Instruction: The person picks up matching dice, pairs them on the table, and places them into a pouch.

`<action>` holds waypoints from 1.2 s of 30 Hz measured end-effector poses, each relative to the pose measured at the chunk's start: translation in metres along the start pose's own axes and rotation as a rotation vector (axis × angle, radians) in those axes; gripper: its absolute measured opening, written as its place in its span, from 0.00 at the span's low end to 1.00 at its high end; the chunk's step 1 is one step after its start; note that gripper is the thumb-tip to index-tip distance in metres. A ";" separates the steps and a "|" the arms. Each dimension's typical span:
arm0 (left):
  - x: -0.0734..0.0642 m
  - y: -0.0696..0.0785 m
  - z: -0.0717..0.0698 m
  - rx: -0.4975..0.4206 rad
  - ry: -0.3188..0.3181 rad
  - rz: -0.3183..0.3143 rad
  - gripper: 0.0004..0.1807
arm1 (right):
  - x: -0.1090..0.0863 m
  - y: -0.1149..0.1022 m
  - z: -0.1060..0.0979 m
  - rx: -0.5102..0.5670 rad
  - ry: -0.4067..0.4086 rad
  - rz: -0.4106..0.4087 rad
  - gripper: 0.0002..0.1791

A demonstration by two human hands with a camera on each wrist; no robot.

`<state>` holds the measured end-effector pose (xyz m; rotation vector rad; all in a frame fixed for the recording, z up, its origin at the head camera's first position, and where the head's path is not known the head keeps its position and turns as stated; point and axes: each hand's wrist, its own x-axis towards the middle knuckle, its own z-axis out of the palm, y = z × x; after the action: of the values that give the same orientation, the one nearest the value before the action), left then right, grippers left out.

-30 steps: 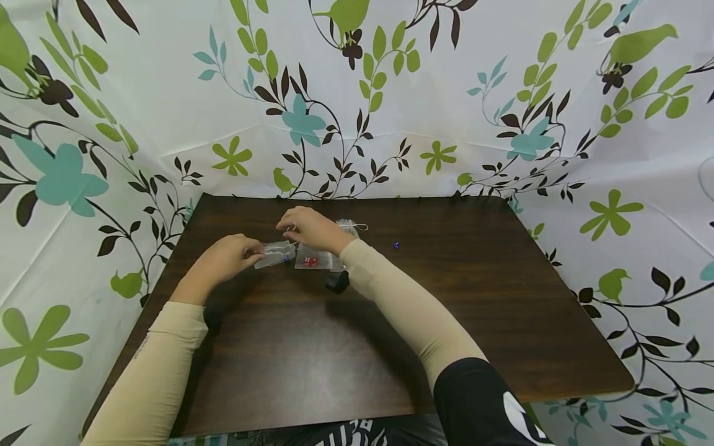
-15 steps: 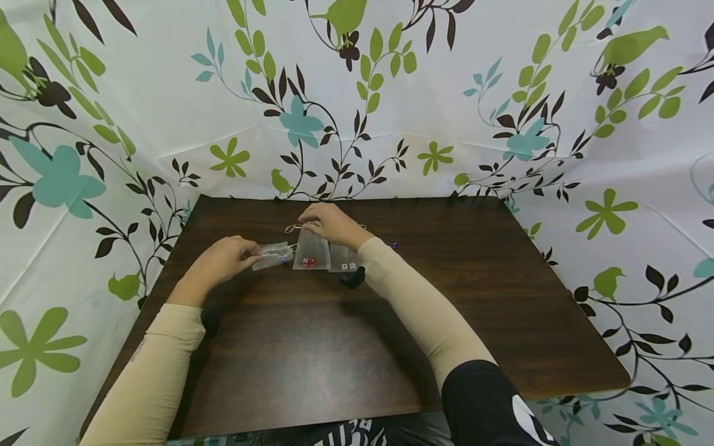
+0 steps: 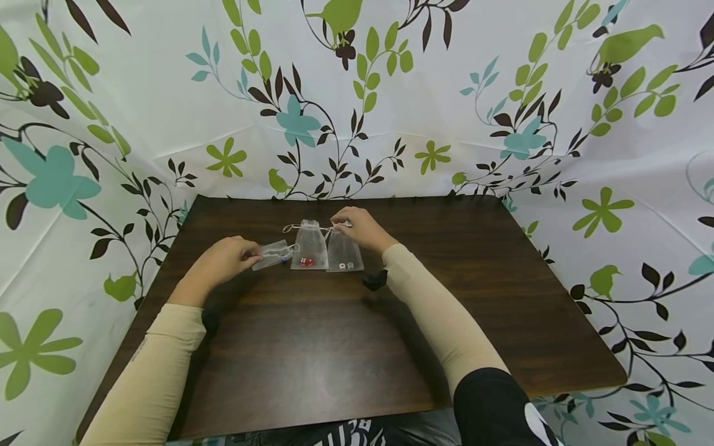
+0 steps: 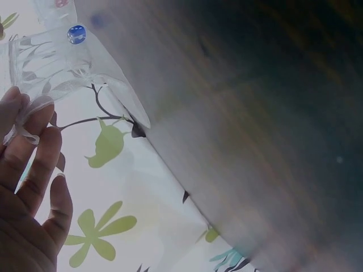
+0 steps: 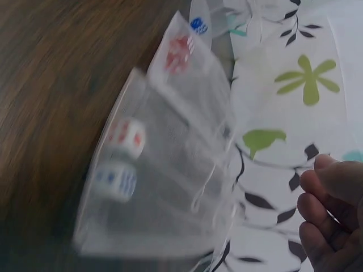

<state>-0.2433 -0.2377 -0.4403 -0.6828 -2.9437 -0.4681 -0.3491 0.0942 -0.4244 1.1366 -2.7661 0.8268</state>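
My left hand point(image 3: 231, 257) pinches the end of a small sheer drawstring bag point(image 4: 42, 62) with a blue die point(image 4: 76, 34) inside. Beside it on the table lies a second sheer bag point(image 3: 308, 244) holding red dice point(image 3: 306, 262). A third bag point(image 5: 164, 187) lies to the right and contains white dice, one with red pips point(image 5: 128, 137) and one with blue pips point(image 5: 115, 181). Over this third bag's drawstring end hovers my right hand point(image 3: 365, 228). In the right wrist view its fingers curl loosely, with nothing seen between them.
The dark wooden table point(image 3: 279, 359) extends to both sides and toward the person. A patterned cloth point(image 3: 362, 124) hangs behind its far edge. White drawstring loops point(image 3: 290, 228) stick out from the bag tops.
My right hand has moved right, from over the left and middle bags to the top of the right one, uncovering the middle bag. The right arm now covers the loose blue piece. The left hand stays put.
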 end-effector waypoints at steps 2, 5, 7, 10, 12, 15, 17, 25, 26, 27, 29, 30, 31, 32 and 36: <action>0.000 0.000 0.000 0.002 -0.002 -0.002 0.04 | -0.004 0.009 -0.002 0.007 0.010 0.018 0.14; 0.000 -0.001 0.001 0.003 0.009 0.007 0.03 | -0.013 0.023 -0.005 0.029 0.033 0.041 0.14; 0.000 -0.002 0.002 0.002 0.016 0.019 0.03 | -0.019 0.033 -0.007 0.045 0.045 0.062 0.14; 0.001 -0.003 0.004 0.001 0.020 0.021 0.03 | -0.030 0.048 -0.009 0.080 0.045 0.104 0.15; 0.001 -0.003 0.004 0.001 0.014 0.013 0.03 | -0.037 0.058 -0.010 0.089 0.039 0.129 0.15; 0.000 -0.003 0.005 0.000 0.011 0.000 0.04 | -0.045 0.072 -0.012 0.095 0.028 0.170 0.16; -0.001 -0.002 0.005 -0.003 0.012 -0.002 0.04 | -0.051 0.080 -0.012 0.091 0.021 0.201 0.16; -0.001 -0.003 0.007 -0.002 0.002 0.008 0.03 | -0.067 0.103 -0.011 0.035 -0.048 0.302 0.20; 0.000 -0.003 0.008 -0.003 0.001 0.010 0.03 | -0.069 0.106 -0.011 0.028 -0.057 0.309 0.19; 0.000 -0.003 0.008 -0.004 0.002 0.012 0.03 | -0.070 0.108 -0.010 0.021 -0.065 0.315 0.19; 0.000 -0.004 0.008 -0.003 0.006 0.020 0.02 | -0.072 0.111 -0.009 0.010 -0.076 0.322 0.19; 0.000 -0.004 0.008 -0.002 0.009 0.024 0.02 | -0.073 0.112 -0.009 0.005 -0.080 0.322 0.18; 0.001 -0.003 0.008 -0.001 0.010 0.028 0.02 | -0.074 0.113 -0.009 0.008 -0.082 0.324 0.18; 0.001 -0.003 0.008 0.001 0.012 0.031 0.02 | -0.075 0.114 -0.008 0.009 -0.083 0.324 0.17; 0.001 -0.002 0.008 0.008 0.011 0.041 0.02 | -0.076 0.114 -0.007 0.021 -0.076 0.326 0.17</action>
<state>-0.2454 -0.2364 -0.4478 -0.7352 -2.9139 -0.4543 -0.3702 0.2141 -0.4881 0.7425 -3.0627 0.8545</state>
